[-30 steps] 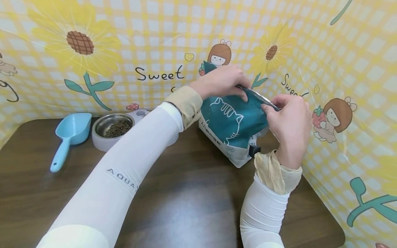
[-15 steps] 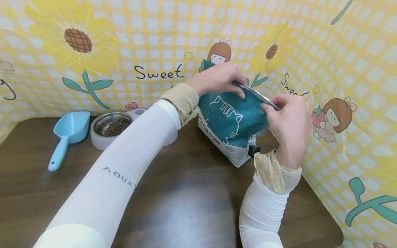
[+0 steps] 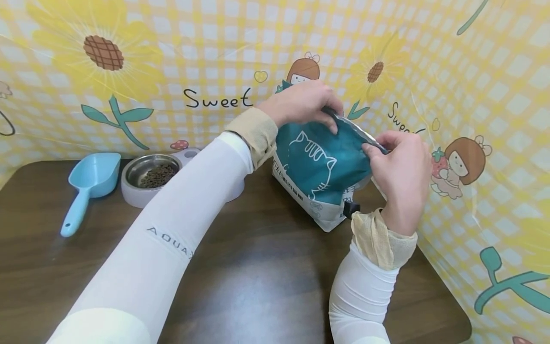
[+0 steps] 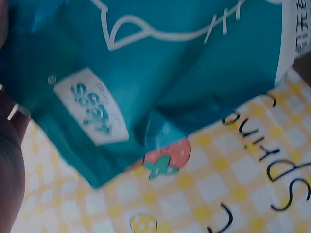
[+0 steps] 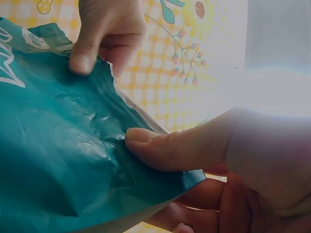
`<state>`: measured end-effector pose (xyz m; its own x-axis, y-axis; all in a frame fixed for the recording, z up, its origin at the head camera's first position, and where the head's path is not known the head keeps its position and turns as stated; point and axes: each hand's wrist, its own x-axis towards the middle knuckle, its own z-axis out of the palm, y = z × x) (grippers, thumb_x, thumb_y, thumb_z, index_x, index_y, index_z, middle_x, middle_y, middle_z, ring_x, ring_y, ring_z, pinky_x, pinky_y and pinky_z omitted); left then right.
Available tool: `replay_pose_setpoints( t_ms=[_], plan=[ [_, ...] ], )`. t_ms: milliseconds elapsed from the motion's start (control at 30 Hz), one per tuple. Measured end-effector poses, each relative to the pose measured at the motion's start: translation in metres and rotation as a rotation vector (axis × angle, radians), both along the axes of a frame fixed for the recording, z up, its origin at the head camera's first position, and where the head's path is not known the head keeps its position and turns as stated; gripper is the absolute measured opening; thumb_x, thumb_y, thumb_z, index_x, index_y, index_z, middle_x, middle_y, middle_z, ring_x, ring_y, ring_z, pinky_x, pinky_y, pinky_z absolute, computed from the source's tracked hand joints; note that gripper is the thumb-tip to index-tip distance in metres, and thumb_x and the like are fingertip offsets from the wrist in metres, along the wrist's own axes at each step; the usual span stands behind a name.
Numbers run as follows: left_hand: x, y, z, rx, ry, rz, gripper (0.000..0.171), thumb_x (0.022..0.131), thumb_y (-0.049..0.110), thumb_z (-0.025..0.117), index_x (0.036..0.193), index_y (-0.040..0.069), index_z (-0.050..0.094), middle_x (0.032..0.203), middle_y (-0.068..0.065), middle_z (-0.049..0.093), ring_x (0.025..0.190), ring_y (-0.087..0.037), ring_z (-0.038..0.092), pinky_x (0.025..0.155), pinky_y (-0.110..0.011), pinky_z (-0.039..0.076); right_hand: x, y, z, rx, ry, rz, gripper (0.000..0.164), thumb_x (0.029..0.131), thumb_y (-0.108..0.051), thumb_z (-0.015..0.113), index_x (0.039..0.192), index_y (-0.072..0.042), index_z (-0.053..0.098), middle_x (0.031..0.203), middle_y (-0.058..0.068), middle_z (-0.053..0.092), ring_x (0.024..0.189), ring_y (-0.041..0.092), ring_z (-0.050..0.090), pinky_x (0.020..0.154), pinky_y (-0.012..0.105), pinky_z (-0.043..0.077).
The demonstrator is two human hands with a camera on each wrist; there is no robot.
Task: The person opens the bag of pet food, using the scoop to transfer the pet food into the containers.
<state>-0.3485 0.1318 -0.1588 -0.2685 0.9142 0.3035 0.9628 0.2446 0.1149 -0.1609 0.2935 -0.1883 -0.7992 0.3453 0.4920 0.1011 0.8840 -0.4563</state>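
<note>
A teal cat food bag (image 3: pixel 318 167) with a white cat outline stands on the table at the back right, its silver-lined top edge slanting down to the right. My left hand (image 3: pixel 304 102) pinches that edge near its middle, thumb on the front face. At the right end of the edge, my right hand (image 3: pixel 399 174) pinches the bag between thumb and fingers. In the right wrist view, both thumbs press the teal film, and the lips of the mouth lie close together. The left wrist view shows a printed label (image 4: pixel 92 107) on the bag's upper corner. The bag's inside is hidden.
A light blue scoop (image 3: pixel 95 177) lies at the table's left. Beside it stands a pet bowl (image 3: pixel 131 174) with brown kibble, partly behind my left sleeve. A small black clip-like piece (image 3: pixel 351 209) sits at the bag's lower right. A yellow checked cloth (image 3: pixel 215 62) hangs close behind and right.
My left hand has risen slightly with the bag's top edge. My right hand stays nearly in place. The scoop and bowl appear a little further left as the head view shifts.
</note>
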Motion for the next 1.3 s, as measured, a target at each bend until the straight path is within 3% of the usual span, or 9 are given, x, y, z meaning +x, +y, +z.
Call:
replay_pose_setpoints(
  t_ms=[233, 367, 500, 600, 833, 1167, 1300],
  plan=[
    [0.000, -0.011, -0.001, 0.038, 0.071, 0.093, 0.021, 0.088, 0.035, 0.072, 0.091, 0.015, 0.072, 0.087, 0.002, 0.071, 0.076, -0.011, 0.056, 0.074, -0.030, 0.050, -0.001, -0.001, -0.002, -0.002, 0.000, -0.009, 0.028, 0.090, -0.033, 0.068, 0.095, -0.008, 0.079, 0.091, 0.015, 0.075, 0.084, 0.029, 0.058, 0.063, 0.039, 0.041],
    [0.001, -0.008, -0.006, 0.061, 0.097, 0.110, 0.020, 0.088, 0.036, 0.072, 0.092, 0.016, 0.073, 0.089, 0.003, 0.072, 0.077, -0.009, 0.057, 0.075, -0.031, 0.051, -0.002, 0.000, -0.005, -0.014, 0.004, -0.016, 0.027, 0.090, -0.032, 0.068, 0.094, -0.007, 0.079, 0.092, 0.015, 0.076, 0.088, 0.029, 0.057, 0.065, 0.040, 0.040],
    [-0.001, -0.008, -0.005, 0.040, 0.045, 0.113, 0.019, 0.089, 0.031, 0.072, 0.102, 0.018, 0.078, 0.100, 0.004, 0.076, 0.083, -0.007, 0.062, 0.078, -0.030, 0.054, -0.003, 0.002, -0.007, -0.022, -0.001, -0.033, 0.027, 0.090, -0.032, 0.068, 0.096, -0.008, 0.079, 0.095, 0.015, 0.076, 0.090, 0.029, 0.056, 0.066, 0.040, 0.040],
    [-0.003, -0.009, -0.001, 0.017, 0.045, 0.122, 0.021, 0.090, 0.026, 0.072, 0.107, 0.016, 0.078, 0.103, 0.001, 0.076, 0.086, -0.008, 0.063, 0.081, -0.030, 0.054, -0.004, 0.003, -0.006, -0.026, -0.008, -0.041, 0.029, 0.091, -0.033, 0.067, 0.099, -0.008, 0.079, 0.097, 0.015, 0.075, 0.091, 0.030, 0.056, 0.065, 0.039, 0.039],
    [-0.004, -0.011, 0.003, 0.008, 0.124, 0.138, 0.019, 0.088, 0.027, 0.074, 0.101, 0.015, 0.080, 0.099, -0.001, 0.078, 0.087, -0.014, 0.062, 0.081, -0.034, 0.054, -0.004, 0.002, -0.006, -0.041, -0.018, -0.039, 0.031, 0.091, -0.036, 0.067, 0.102, -0.009, 0.079, 0.102, 0.013, 0.076, 0.092, 0.029, 0.058, 0.066, 0.039, 0.040],
    [-0.009, -0.019, 0.004, -0.031, 0.140, 0.184, 0.012, 0.090, 0.023, 0.072, 0.094, 0.016, 0.080, 0.091, -0.001, 0.077, 0.078, -0.011, 0.062, 0.070, -0.032, 0.054, -0.003, 0.003, -0.005, -0.029, -0.033, -0.036, 0.031, 0.091, -0.036, 0.067, 0.102, -0.010, 0.079, 0.102, 0.013, 0.076, 0.091, 0.029, 0.058, 0.066, 0.040, 0.041],
    [-0.010, -0.020, 0.002, -0.016, 0.144, 0.193, 0.015, 0.090, 0.025, 0.072, 0.099, 0.017, 0.080, 0.094, -0.001, 0.077, 0.082, -0.012, 0.064, 0.075, -0.033, 0.056, -0.003, 0.003, -0.005, -0.034, -0.029, -0.030, 0.032, 0.092, -0.036, 0.066, 0.102, -0.009, 0.078, 0.101, 0.014, 0.076, 0.091, 0.029, 0.057, 0.065, 0.039, 0.040]
  ],
)
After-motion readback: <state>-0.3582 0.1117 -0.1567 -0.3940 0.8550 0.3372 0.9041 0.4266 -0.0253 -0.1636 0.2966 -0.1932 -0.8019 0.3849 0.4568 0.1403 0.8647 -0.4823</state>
